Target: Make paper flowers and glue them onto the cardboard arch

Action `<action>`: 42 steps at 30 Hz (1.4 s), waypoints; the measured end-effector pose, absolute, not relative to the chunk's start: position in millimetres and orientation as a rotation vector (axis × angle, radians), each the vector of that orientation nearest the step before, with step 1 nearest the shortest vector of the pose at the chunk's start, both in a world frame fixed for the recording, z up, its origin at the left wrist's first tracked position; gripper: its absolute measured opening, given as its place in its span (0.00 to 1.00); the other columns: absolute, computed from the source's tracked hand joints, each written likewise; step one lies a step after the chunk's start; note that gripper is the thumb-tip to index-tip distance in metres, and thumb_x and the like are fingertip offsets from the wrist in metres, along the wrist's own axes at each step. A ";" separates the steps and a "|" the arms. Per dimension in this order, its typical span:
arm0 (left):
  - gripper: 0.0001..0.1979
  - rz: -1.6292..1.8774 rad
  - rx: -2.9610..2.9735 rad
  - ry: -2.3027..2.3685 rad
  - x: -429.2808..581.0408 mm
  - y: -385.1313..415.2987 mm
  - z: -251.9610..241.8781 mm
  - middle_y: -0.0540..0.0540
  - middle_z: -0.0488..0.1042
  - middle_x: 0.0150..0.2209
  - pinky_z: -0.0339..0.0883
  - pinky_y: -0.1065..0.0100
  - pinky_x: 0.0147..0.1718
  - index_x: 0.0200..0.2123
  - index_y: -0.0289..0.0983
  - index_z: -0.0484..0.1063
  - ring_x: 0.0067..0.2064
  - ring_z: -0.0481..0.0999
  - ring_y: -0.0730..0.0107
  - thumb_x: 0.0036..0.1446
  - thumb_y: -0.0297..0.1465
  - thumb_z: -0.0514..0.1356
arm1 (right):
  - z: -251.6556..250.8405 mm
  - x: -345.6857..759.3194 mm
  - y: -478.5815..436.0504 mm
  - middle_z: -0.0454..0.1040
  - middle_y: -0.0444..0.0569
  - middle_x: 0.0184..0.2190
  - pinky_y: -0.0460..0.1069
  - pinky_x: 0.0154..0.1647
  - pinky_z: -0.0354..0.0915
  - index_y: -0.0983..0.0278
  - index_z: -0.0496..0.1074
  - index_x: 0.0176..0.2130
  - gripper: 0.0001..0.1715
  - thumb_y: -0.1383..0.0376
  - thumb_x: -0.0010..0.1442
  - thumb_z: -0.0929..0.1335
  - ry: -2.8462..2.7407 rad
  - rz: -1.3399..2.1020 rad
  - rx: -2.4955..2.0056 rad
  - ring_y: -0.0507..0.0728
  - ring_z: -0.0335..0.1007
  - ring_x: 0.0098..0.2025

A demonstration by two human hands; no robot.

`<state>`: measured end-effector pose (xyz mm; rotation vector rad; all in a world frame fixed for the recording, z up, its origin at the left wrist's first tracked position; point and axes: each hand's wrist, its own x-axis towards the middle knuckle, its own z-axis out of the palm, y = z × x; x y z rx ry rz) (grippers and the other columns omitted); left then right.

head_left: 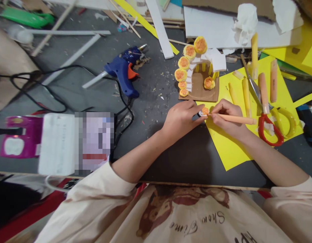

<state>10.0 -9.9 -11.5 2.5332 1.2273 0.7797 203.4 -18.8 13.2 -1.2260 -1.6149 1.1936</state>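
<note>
My left hand [184, 115] pinches a small white piece with an orange-coloured face [205, 110] between thumb and fingers. Closed round an orange marker [235, 119], my right hand [228, 116] holds its tip against that piece. Just beyond my hands stands a cardboard model [205, 82] with a curved row of white steps. Yellow-rimmed orange rounds [180, 75] sit along the steps, and another round [209, 82] lies at the model's right side. A yellow sheet [226, 148] lies under my right hand.
Red-handled scissors [271, 130] and several markers [264, 92] rest on the yellow sheet. A blue glue gun [124, 69] with a black cord lies left of the model. Farther left are a purple power strip [21, 136] and a white box [58, 143]. Paper strips and sticks litter the back.
</note>
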 end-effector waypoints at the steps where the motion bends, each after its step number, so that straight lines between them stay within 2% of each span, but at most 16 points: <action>1: 0.16 0.783 2.535 1.230 10.1 -9.8 -11.9 0.44 0.73 0.29 0.60 0.69 0.30 0.39 0.34 0.78 0.31 0.71 0.68 0.65 0.40 0.57 | 13.4 203.4 -18.4 0.66 0.40 0.19 0.45 0.22 0.54 0.61 0.64 0.24 0.15 0.59 0.54 0.72 -1.583 1.158 -1.251 0.48 0.59 0.22; 12: 0.16 0.797 2.536 1.242 10.5 -9.9 -10.2 0.45 0.73 0.28 0.60 0.70 0.29 0.40 0.35 0.78 0.30 0.71 0.68 0.65 0.40 0.56 | 16.9 201.2 -16.4 0.65 0.40 0.19 0.45 0.22 0.55 0.62 0.64 0.23 0.10 0.64 0.50 0.70 -1.531 1.149 -1.287 0.48 0.60 0.22; 24: 0.13 0.809 2.532 1.240 10.6 -10.3 -11.1 0.45 0.74 0.29 0.62 0.69 0.30 0.41 0.35 0.78 0.31 0.72 0.67 0.63 0.37 0.58 | 15.5 202.6 -16.3 0.65 0.39 0.20 0.45 0.23 0.55 0.61 0.64 0.24 0.12 0.62 0.51 0.70 -1.515 1.135 -1.307 0.49 0.60 0.23; 34: 0.14 0.802 2.549 1.236 10.7 -9.3 -11.2 0.45 0.73 0.28 0.60 0.70 0.29 0.37 0.35 0.78 0.30 0.71 0.69 0.64 0.38 0.57 | 15.4 203.5 -18.4 0.64 0.38 0.19 0.45 0.23 0.54 0.61 0.63 0.24 0.11 0.65 0.51 0.70 -1.585 1.129 -1.318 0.49 0.59 0.23; 39: 0.12 0.803 2.513 1.222 10.6 -9.1 -10.8 0.45 0.74 0.29 0.61 0.69 0.30 0.40 0.35 0.78 0.31 0.71 0.68 0.63 0.37 0.59 | 12.4 203.1 -21.2 0.65 0.39 0.21 0.46 0.24 0.55 0.61 0.63 0.24 0.13 0.62 0.54 0.71 -1.554 1.092 -1.287 0.49 0.60 0.23; 42: 0.11 0.770 2.462 1.238 11.3 -8.5 -8.9 0.46 0.74 0.29 0.61 0.69 0.30 0.40 0.36 0.78 0.31 0.71 0.68 0.62 0.36 0.59 | 14.4 202.5 -23.1 0.66 0.41 0.23 0.48 0.25 0.57 0.59 0.65 0.31 0.14 0.53 0.61 0.66 -1.449 1.034 -1.254 0.50 0.61 0.23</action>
